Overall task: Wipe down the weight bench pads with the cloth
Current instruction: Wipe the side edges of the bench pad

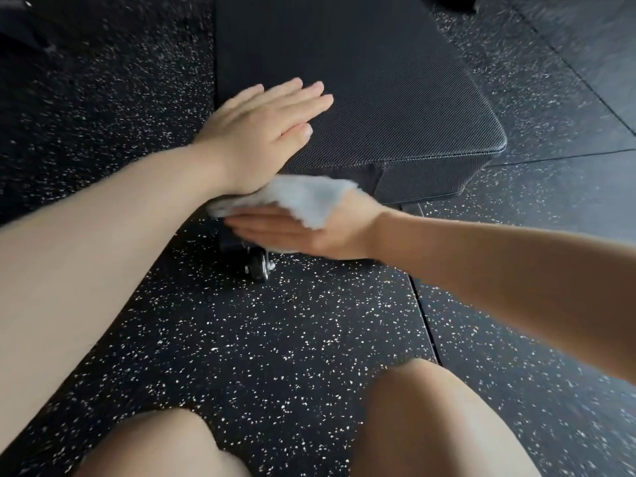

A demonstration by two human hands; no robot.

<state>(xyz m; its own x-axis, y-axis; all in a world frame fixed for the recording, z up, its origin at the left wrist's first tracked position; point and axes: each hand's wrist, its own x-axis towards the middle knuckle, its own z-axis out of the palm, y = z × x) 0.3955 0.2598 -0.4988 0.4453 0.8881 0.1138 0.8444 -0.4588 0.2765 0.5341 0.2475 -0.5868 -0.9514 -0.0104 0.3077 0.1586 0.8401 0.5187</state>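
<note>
At the pad's near end, both hands lay flat.
The left hand rested straight-fingered on the textured black pad; the right hand, palm up with fingers extended, pressed the pale, blurred cloth against the pad's front edge, above a wheel on the speckled floor.

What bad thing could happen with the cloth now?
The cloth only lies loose on the flat right hand, off the pad's near end, so it might slip to the floor. The left hand rests bare on the pad, so it could smudge it again.
</note>
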